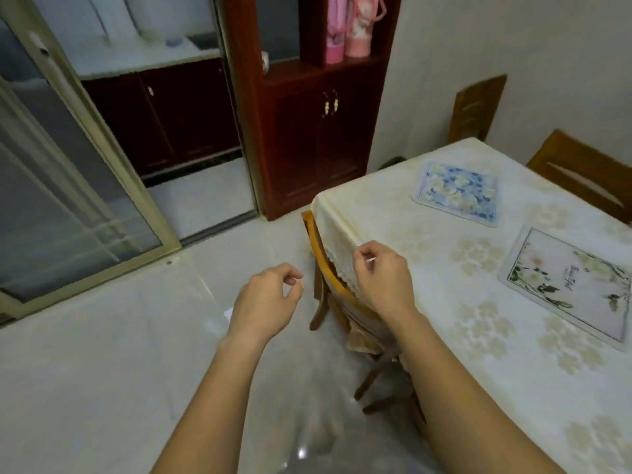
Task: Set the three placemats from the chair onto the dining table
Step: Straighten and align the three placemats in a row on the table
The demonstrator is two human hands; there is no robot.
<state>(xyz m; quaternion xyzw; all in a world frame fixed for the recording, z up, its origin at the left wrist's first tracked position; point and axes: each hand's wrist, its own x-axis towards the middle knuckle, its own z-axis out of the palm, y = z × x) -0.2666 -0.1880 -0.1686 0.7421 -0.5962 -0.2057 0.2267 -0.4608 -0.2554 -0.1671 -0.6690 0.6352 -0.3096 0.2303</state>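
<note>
Two placemats lie on the dining table, which wears a cream flowered cloth. A blue floral placemat is at the far side, and a white placemat with green leaves lies nearer at the right. A wooden chair is pushed under the table's left edge; its seat is mostly hidden by my right arm and the cloth, with a bit of tan fabric showing on it. My right hand hovers over the chair back with fingers loosely curled and holds nothing. My left hand hangs over the floor, fingers curled, holding nothing.
A dark red cabinet stands behind the table's far corner. Two more wooden chairs are along the table's far side. A sliding glass door is at the left. Glossy pale floor stretches to the left of the chair.
</note>
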